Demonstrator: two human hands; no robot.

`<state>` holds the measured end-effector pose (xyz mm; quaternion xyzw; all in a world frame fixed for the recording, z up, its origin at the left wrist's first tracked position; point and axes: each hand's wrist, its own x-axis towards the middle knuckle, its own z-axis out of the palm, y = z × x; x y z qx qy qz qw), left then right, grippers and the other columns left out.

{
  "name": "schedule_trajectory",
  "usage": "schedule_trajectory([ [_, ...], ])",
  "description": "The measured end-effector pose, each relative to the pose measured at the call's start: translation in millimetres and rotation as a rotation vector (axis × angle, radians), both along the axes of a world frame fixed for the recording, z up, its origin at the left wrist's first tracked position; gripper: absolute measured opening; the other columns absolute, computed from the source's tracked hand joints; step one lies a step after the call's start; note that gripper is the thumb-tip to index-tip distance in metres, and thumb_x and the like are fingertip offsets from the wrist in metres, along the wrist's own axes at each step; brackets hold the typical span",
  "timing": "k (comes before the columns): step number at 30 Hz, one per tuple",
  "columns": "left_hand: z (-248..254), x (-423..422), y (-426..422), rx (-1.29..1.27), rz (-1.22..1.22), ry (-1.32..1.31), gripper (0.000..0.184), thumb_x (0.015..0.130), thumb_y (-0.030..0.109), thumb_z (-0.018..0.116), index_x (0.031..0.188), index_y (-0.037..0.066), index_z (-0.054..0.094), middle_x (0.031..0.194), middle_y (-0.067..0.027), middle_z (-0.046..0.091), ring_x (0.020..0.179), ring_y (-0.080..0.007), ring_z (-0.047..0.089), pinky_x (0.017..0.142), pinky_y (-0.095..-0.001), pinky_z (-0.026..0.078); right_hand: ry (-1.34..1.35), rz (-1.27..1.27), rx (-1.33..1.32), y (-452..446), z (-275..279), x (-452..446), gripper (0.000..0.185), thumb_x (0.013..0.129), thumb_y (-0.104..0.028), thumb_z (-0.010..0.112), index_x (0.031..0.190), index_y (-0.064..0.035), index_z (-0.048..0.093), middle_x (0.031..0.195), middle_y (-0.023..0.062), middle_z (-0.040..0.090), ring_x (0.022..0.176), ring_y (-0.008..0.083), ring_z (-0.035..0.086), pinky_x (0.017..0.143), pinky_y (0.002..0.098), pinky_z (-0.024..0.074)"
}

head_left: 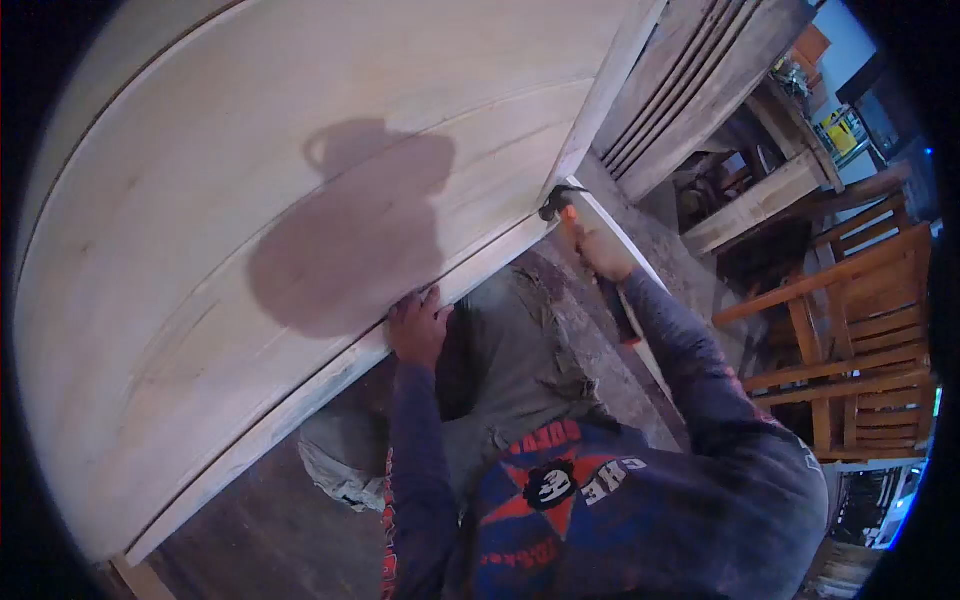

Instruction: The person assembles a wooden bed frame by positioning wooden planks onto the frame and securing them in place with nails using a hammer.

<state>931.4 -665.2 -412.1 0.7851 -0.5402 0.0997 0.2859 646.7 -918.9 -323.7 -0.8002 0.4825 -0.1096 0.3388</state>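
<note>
A large pale wooden panel (520, 60) stands in front of me, with a narrow wooden rail (330, 385) along its lower edge. My left hand (418, 328) grips this rail near its middle, fingers over the top edge. In my right hand (606, 254), closed around the handle, is a hammer (556, 204) with an orange and black handle. Its dark head is at the panel's lower right corner, where the rail meets an upright frame piece (606, 95). Whether the head touches the wood, I cannot tell.
A long light strip (632, 245) runs from the corner past my right forearm. To the right are a grooved wooden piece (690, 90), a workbench (765, 200) with clutter and slatted wooden chairs (850, 340). My shadow falls across the panel.
</note>
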Motion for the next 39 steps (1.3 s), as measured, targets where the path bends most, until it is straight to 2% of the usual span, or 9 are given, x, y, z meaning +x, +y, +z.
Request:
schedule_trajectory([
  [5,-3.3,-2.6,7.6,0.064,0.002,0.033,0.049,0.083,0.044,0.068,0.124,0.018,0.064,0.117,-0.0131,0.062,0.112,-0.0312,0.058,0.099,-0.0507,0.041,-0.058,0.019,-0.117,15.6,42.2,8.1,0.059,0.099,-0.058,0.041,0.081,-0.0024,0.051,0.055,0.0040,0.048,0.040,0.0158,0.047,0.039,0.0344,0.0398],
  [7,-4.0,-1.4,3.9,0.008,0.006,0.004,0.049,0.083,0.044,0.069,0.123,0.018,0.065,0.116,-0.0116,0.062,0.109,-0.0307,0.059,0.099,-0.0503,0.041,-0.247,-0.335,0.212,14.4,42.0,11.3,0.064,0.097,-0.064,0.040,0.081,-0.0024,0.051,0.055,0.0039,0.048,0.039,0.0151,0.045,0.039,0.0326,0.0380],
  [14,-1.7,0.4,2.9,-0.019,-0.042,0.054,0.047,0.081,0.042,0.071,0.120,0.016,0.066,0.111,-0.0098,0.062,0.107,-0.0303,0.059,0.097,-0.0480,0.042,-0.310,-0.382,0.177,22.6,10.4,9.9,0.060,0.096,-0.062,0.042,0.081,-0.0053,0.051,0.058,0.0028,0.048,0.039,0.0148,0.044,0.039,0.0323,0.0375],
  [17,2.7,-5.4,5.6,0.014,-0.009,-0.010,0.047,0.080,0.042,0.071,0.120,0.017,0.067,0.110,-0.0096,0.063,0.106,-0.0296,0.059,0.096,-0.0470,0.042,0.107,0.014,-0.719,-8.9,-62.5,-11.8,0.054,0.097,-0.057,0.047,0.081,-0.0056,0.052,0.059,0.0022,0.048,0.041,0.0140,0.045,0.041,0.0321,0.0386],
  [20,5.6,0.6,2.1,0.097,0.000,-0.033,0.047,0.080,0.042,0.072,0.119,0.018,0.067,0.109,-0.0090,0.063,0.105,-0.0292,0.060,0.096,-0.0473,0.043,-0.154,-0.190,0.331,-6.4,-3.3,3.3,0.050,0.097,-0.051,0.050,0.083,-0.0039,0.054,0.059,0.0025,0.049,0.043,0.0142,0.046,0.043,0.0325,0.0393],
  [27,0.0,-0.4,3.5,-0.002,0.009,-0.075,0.048,0.079,0.043,0.072,0.120,0.018,0.066,0.112,-0.0098,0.063,0.108,-0.0286,0.058,0.095,-0.0478,0.044,-0.089,-0.298,0.208,45.2,67.7,-26.3,0.058,0.098,-0.057,0.045,0.089,-0.0009,0.059,0.058,0.0043,0.049,0.047,0.0156,0.050,0.047,0.0358,0.0403],
  [32,-5.9,-2.7,3.6,-0.024,0.032,-0.125,0.049,0.079,0.042,0.073,0.119,0.017,0.066,0.112,-0.0085,0.062,0.107,-0.0270,0.058,0.094,-0.0471,0.044,0.623,0.525,-0.362,43.2,92.8,-82.1,0.038,0.095,-0.046,0.053,0.098,-0.0096,0.066,0.064,0.0142,0.062,0.060,0.0294,0.066,0.055,0.0447,0.0494],
  [35,-3.5,-1.8,3.9,-0.048,0.044,-0.143,0.049,0.079,0.043,0.072,0.120,0.016,0.065,0.108,-0.0072,0.061,0.105,-0.0261,0.058,0.094,-0.0456,0.045,1.097,0.932,-0.293,44.3,100.6,-86.3,0.021,0.080,-0.028,0.067,0.092,-0.0107,0.069,0.074,0.0128,0.068,0.067,0.0329,0.069,0.058,0.0479,0.0525],
  [39,-5.2,-1.5,3.3,-0.066,0.075,-0.170,0.056,0.078,0.047,0.071,0.124,0.016,0.062,0.107,-0.0059,0.058,0.103,-0.0252,0.058,0.092,-0.0446,0.045,1.173,1.114,-0.363,32.4,86.6,-95.0,0.020,0.071,-0.023,0.071,0.088,-0.0123,0.070,0.072,0.0104,0.069,0.066,0.0339,0.069,0.058,0.0488,0.0537],
])
